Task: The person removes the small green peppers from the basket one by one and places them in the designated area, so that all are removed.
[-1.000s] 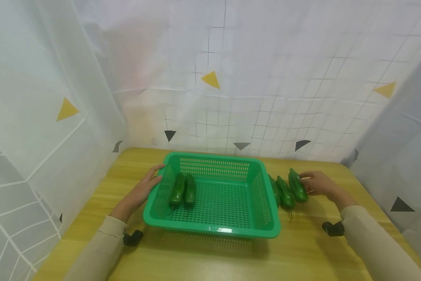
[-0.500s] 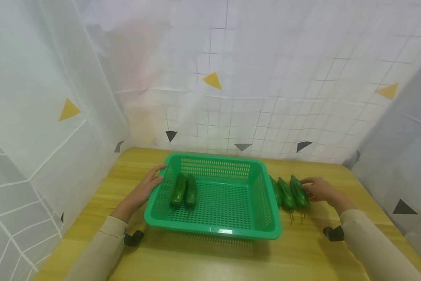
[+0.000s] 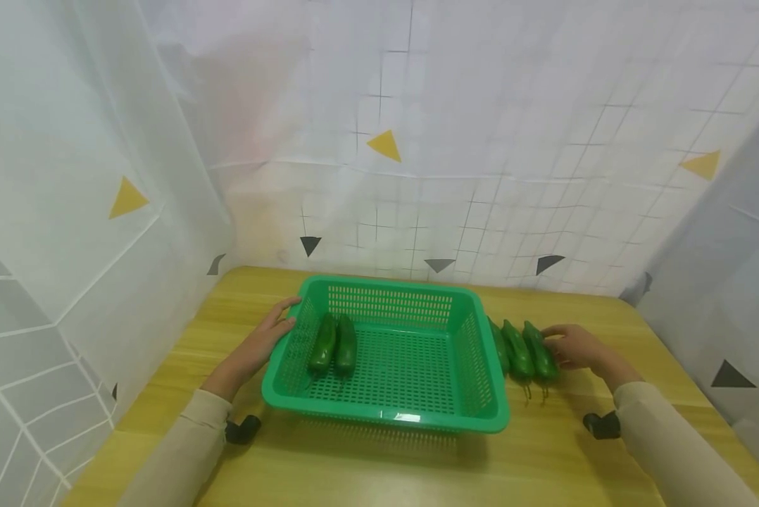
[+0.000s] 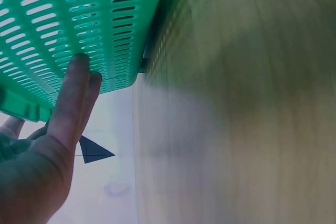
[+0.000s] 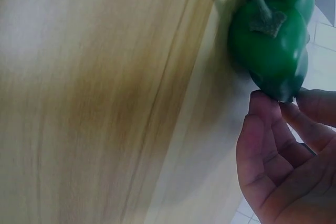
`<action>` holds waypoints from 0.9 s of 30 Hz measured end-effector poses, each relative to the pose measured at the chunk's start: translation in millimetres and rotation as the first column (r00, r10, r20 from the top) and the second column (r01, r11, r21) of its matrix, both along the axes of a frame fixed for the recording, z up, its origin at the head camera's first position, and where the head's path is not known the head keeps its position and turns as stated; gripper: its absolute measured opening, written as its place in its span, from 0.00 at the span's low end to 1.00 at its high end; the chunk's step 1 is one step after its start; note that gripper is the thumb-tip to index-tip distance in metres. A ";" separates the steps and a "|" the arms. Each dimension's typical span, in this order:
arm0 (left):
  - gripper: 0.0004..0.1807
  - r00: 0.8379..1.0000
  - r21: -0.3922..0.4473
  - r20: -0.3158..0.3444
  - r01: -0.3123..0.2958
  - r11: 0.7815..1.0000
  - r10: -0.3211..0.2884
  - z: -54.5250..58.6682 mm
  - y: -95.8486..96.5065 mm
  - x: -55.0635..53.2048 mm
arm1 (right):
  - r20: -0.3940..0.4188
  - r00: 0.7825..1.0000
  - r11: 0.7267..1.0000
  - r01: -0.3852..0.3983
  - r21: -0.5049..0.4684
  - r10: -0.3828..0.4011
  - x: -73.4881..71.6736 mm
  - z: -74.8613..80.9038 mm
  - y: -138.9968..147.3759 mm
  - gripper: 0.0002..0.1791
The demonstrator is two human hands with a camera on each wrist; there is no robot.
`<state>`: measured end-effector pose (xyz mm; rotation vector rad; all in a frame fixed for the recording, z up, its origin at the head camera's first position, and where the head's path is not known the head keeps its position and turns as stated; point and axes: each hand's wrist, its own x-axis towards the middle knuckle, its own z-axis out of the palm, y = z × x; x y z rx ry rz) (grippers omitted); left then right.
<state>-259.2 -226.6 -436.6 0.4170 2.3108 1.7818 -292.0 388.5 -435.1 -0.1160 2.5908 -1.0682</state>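
A green plastic basket (image 3: 386, 417) with slotted walls stands mid-table. My left hand (image 3: 255, 348) holds its left rim, thumb and index finger on top; in the left wrist view two straight fingers (image 4: 73, 98) lie along the outer wall. Two long green peppers (image 3: 322, 345) lie side by side inside, against the left end. Three more lie in a row right of the basket, the nearest partly hidden by its wall. My right hand (image 3: 572, 346) pinches the outermost pepper (image 5: 270, 51) at its side between thumb and fingertips; its stem points toward me.
The wooden table (image 3: 379, 472) carries the basket and the loose peppers. White sheeting (image 3: 481, 141) with grid lines and coloured triangles rises behind the table and at both sides. Small black devices (image 3: 601, 425) sit at both wrists.
My right hand has brought the outermost pepper down and slightly toward me, in line with the row. My left hand stays on the basket rim.
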 end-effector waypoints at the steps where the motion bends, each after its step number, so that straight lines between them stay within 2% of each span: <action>1: 0.27 1.000 0.001 0.001 -0.005 1.000 0.005 -0.1 0.2 0.0 | -0.004 1.000 1.000 -0.009 0.005 0.009 -0.3 -0.6 0.6 0.25; 9: 0.28 1.000 -0.019 -0.008 0.001 1.000 -0.001 -0.6 -0.1 -0.2 | -0.030 1.000 0.999 -0.005 0.047 0.006 1.8 3.4 -0.8 0.27; 14: 0.28 1.000 -0.014 -0.002 -0.001 1.000 0.001 -0.8 -0.5 -0.4 | -0.113 0.994 0.998 0.002 0.062 0.005 4.4 5.1 -1.2 0.26; 21: 0.29 1.000 -0.013 -0.007 0.004 1.000 -0.004 0.7 -1.0 1.5 | -0.273 0.962 0.995 0.010 0.098 0.017 4.9 10.7 -7.5 0.26; 27: 0.28 1.000 -0.011 -0.005 0.002 1.000 -0.002 1.4 0.1 1.4 | -0.347 0.938 0.992 0.028 0.121 0.016 4.9 21.5 -22.2 0.27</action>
